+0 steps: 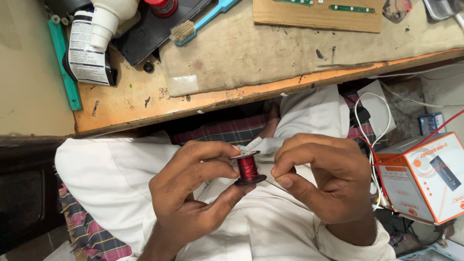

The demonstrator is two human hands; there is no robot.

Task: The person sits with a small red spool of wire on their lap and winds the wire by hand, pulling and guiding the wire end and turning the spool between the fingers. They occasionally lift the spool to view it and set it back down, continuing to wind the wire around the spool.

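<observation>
Head view: left hand (193,193) fingers (212,170) clamp a red wire spool (248,168) by its ends. Right hand (324,179) fingers look pinched beside it, maybe on fine wire, below the worktop (125,101) edge.

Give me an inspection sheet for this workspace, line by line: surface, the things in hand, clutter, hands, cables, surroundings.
Surface: worn orange bench top partly covered by a stained cloth mat.
Things in hand: small spool of red wire, held over the lap.
Clutter: white bottle, blue-handled brush, cardboard sheet with green circuit strips.
Hands: left hand grips the spool; right hand pinches beside it.
Cables: white cable and red wire at right.
Surroundings: orange-and-white box, white clothing.
</observation>
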